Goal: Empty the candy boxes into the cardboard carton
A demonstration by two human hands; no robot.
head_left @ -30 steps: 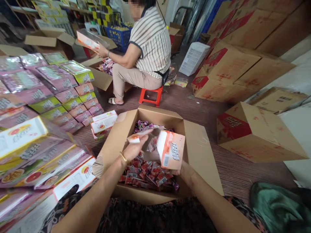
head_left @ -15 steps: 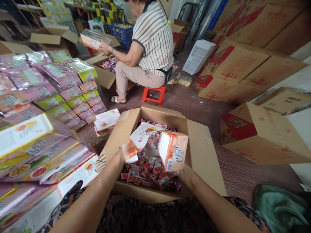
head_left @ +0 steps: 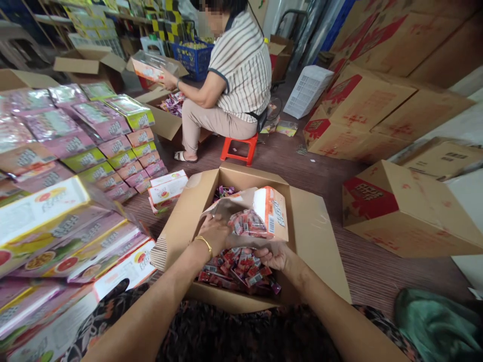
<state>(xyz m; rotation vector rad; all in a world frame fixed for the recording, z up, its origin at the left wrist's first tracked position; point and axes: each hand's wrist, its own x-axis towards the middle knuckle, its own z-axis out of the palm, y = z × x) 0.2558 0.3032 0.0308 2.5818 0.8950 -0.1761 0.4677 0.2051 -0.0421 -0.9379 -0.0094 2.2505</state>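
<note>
An open cardboard carton (head_left: pixel 319 251) in front of me holds several small red sweet packets (head_left: pixel 236 269). Above them I hold an orange-and-white retail box (head_left: pixel 269 213) with a clear window, filled with red packets. My left hand (head_left: pixel 215 232), with a gold bangle on the wrist, grips the box's near left side. My right hand (head_left: pixel 273 255) supports the box from below, fingers curled on its lower edge.
Stacks of filled pink, green and white retail boxes (head_left: pixel 68 166) rise on my left. A seated person (head_left: pixel 230 75) on a red stool (head_left: pixel 237 148) handles another box. Closed cartons (head_left: pixel 400 208) stand at the right. A green cloth (head_left: pixel 433 322) lies near right.
The retail box has been tilted so that its window side faces up. My left hand has come from its flap to its near side, and my right hand has shifted under it.
</note>
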